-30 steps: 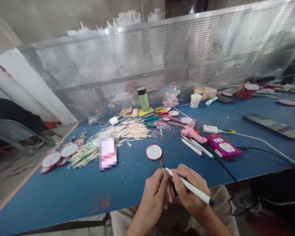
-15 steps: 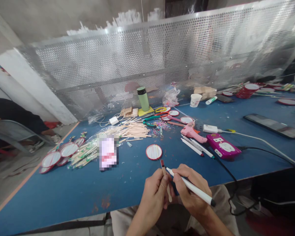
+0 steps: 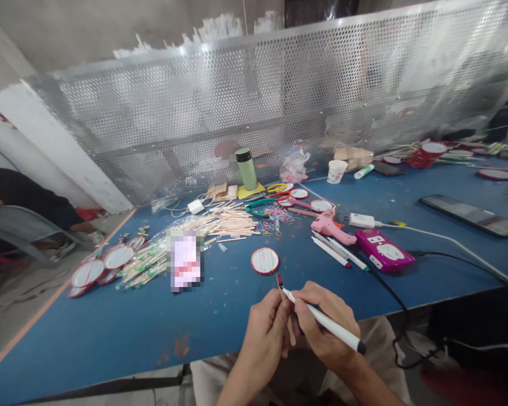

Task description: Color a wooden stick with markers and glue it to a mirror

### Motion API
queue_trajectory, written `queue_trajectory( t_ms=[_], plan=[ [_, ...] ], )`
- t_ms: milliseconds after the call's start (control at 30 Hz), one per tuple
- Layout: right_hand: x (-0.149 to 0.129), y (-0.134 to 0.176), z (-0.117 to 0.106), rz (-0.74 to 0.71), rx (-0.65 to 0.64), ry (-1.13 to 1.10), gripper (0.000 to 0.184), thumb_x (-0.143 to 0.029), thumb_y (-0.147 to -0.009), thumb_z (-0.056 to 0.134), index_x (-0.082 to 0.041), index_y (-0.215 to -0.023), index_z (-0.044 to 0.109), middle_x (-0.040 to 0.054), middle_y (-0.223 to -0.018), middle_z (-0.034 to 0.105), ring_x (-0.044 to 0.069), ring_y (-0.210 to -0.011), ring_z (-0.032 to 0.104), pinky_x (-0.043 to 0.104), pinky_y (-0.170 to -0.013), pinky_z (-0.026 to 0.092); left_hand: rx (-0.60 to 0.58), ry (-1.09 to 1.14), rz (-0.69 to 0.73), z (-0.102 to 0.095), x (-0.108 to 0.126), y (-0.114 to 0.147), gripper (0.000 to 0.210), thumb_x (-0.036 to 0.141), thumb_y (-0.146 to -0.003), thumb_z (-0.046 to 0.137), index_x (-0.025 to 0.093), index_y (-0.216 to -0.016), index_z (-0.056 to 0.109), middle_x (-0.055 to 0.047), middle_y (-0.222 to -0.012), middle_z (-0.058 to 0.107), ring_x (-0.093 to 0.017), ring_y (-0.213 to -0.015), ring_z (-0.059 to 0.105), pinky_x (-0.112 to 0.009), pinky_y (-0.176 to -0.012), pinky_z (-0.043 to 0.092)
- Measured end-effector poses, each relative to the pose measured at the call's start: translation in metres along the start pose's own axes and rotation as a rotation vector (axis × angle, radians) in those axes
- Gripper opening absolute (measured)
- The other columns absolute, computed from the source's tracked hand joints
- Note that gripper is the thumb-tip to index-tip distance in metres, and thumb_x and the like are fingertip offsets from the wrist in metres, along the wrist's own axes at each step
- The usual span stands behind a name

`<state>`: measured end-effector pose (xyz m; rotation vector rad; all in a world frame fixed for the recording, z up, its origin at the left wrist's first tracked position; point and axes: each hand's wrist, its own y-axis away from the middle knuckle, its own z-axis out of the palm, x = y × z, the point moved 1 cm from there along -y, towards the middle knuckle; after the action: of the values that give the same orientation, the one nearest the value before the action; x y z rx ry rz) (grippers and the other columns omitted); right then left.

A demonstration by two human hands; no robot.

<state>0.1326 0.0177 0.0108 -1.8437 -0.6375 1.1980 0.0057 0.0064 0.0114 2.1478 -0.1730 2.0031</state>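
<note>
Red-rimmed disc [image 3: 265,261] — beyond stick [image 3: 280,280]

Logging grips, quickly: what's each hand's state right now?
Left hand: closed, holding a red-tipped wooden stick.
Right hand: closed, holding a white marker.

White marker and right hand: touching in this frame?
Touching: the head view shows the right hand gripping the white marker, its barrel between thumb and forefinger.
</note>
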Motion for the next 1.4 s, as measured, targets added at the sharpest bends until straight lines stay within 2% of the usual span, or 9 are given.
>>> queue_trajectory(
  t_ms=[200,1100,1400],
  plan=[
    [0.0009,0.0005,0.0008,-0.005,0.005,0.011,0.016,-0.009,-0.092,0.052,-0.022,-0.092,0.062,-0.0019,-0.065,0.065,0.012,-0.055,0.063,0.021,-0.054,0.050,-0.005,-0.006,-0.001,0.0002,-0.0001,-0.0004,0.045,0.062,-0.094,0.047,0.022,-0.074,0.044,0.010,-0.045,0.042,-0.006,-0.033,0.032,-0.017,-0.035,0.024],
    [0.0002,0.0002,-0.0005,-0.018,0.004,0.061,0.016,-0.009,-0.092,0.051,-0.022,-0.090,0.061,-0.0017,-0.063,0.064,0.012,-0.053,0.063,0.022,-0.051,0.050,-0.015,0.012,0.005,-0.0011,-0.0019,0.0003,0.045,0.063,-0.094,0.048,0.021,-0.076,0.048,0.008,-0.049,0.046,-0.006,-0.034,0.034,-0.017,-0.036,0.026],
    [0.0009,0.0009,0.0006,0.011,0.001,0.014,0.017,-0.009,-0.091,0.054,-0.022,-0.090,0.064,-0.0015,-0.064,0.065,0.012,-0.053,0.063,0.021,-0.052,0.051,-0.009,0.018,0.001,-0.0004,-0.0005,0.0002,0.048,0.066,-0.092,0.049,0.022,-0.075,0.046,0.008,-0.048,0.046,-0.006,-0.034,0.033,-0.018,-0.035,0.025]
  ],
)
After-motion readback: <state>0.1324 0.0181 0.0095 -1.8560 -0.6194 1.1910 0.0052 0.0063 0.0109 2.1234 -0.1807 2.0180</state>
